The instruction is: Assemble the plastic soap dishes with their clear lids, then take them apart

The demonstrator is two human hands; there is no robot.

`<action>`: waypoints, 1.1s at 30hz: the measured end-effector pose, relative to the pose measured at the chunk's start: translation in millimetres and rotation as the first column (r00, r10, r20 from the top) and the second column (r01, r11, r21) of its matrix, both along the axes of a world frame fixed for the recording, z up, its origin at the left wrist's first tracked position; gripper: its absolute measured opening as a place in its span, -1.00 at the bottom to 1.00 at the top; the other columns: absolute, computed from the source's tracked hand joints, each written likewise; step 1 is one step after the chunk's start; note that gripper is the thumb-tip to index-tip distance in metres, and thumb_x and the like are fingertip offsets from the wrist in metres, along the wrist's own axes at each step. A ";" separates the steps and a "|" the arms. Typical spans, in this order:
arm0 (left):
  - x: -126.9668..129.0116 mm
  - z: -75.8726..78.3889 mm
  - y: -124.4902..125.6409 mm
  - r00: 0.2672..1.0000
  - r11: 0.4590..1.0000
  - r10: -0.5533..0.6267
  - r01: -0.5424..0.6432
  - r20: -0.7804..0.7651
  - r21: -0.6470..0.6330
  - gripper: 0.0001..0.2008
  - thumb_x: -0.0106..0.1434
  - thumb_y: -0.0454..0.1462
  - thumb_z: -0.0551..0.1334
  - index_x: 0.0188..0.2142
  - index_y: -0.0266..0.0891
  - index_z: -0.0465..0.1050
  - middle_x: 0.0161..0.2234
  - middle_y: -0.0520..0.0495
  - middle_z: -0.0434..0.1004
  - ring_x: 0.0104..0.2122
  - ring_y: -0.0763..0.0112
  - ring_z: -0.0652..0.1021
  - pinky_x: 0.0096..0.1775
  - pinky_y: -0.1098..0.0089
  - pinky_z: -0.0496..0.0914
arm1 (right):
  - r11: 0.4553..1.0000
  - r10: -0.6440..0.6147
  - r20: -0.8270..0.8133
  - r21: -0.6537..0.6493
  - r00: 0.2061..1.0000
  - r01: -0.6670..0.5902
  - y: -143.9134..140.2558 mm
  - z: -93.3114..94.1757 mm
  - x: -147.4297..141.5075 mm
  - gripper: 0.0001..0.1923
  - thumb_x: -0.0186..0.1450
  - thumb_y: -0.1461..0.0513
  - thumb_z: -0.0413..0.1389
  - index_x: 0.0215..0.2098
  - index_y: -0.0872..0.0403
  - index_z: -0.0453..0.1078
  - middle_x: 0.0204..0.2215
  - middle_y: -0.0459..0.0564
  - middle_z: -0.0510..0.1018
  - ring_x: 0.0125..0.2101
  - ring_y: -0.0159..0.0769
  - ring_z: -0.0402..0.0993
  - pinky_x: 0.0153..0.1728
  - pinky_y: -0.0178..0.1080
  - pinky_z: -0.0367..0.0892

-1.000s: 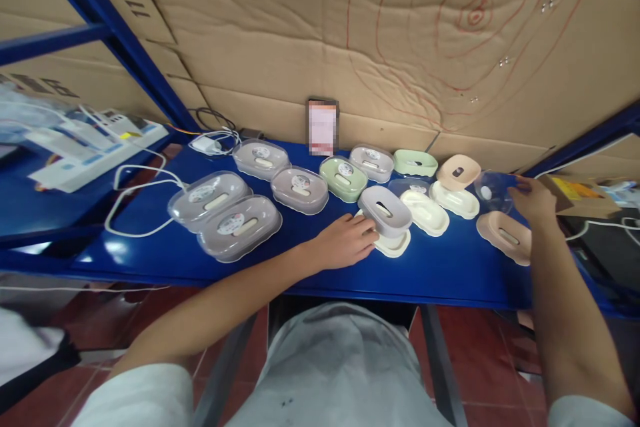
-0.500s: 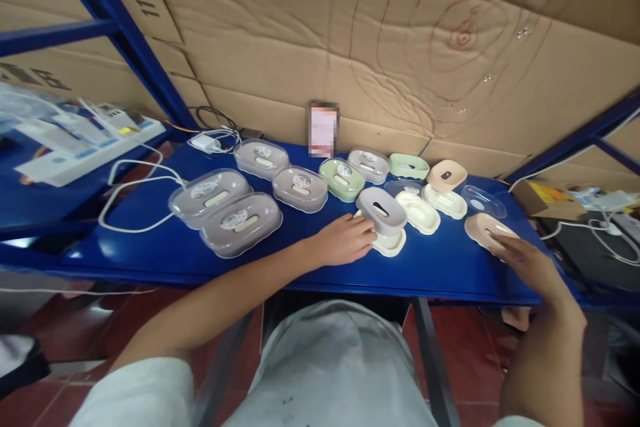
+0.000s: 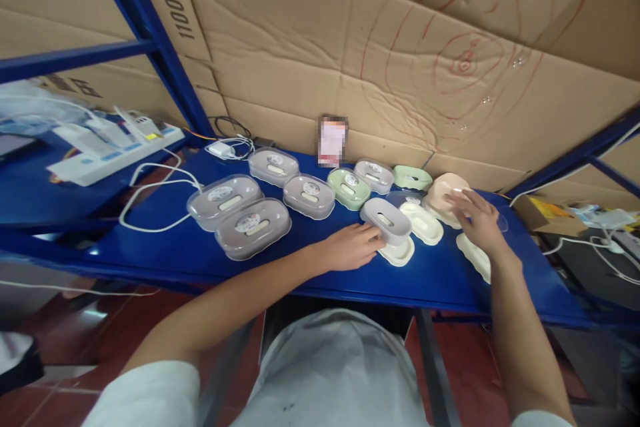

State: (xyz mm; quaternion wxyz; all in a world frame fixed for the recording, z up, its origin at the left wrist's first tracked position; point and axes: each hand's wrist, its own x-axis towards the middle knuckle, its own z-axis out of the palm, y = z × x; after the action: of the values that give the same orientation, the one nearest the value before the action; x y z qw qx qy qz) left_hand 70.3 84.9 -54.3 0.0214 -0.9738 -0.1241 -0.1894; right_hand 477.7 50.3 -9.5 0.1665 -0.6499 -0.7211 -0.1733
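Blue desk (image 3: 440, 277), smooth and glossy: slippery footing for light plastic. Risky near the front edge, where a cream tray (image 3: 473, 255) under the right forearm could get swept off. Right hand (image 3: 475, 217) spread loosely over a rounded pink dish (image 3: 443, 195), not clamped. Left hand (image 3: 353, 247) flat, fingertips touching a grey oval dish (image 3: 386, 220) perched on a cream base; easily nudged crooked.

Left hand (image 3: 350, 247) flat, right hand (image 3: 475, 217) reaching, fingers (image 3: 457, 199) spread
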 end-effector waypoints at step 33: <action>-19.1 21.0 29.2 0.952 0.974 0.225 -0.222 0.208 -0.035 -0.78 0.57 -0.28 0.13 -0.09 -0.20 0.58 -0.03 -0.13 0.62 -0.04 0.25 0.60 0.05 0.21 0.43 | 0.895 0.257 0.001 -0.377 0.966 -0.238 133.6 2.5 -167.9 -0.59 0.53 0.10 0.05 0.18 0.10 0.59 0.04 0.25 0.69 0.09 0.10 0.57 0.12 0.01 0.37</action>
State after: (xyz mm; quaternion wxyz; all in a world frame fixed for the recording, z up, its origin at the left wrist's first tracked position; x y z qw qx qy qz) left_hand 51.2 114.1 -33.3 0.0239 -0.9280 -0.2361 -0.2873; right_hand 309.7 184.0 -7.0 0.0422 -0.5681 -0.8214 -0.0267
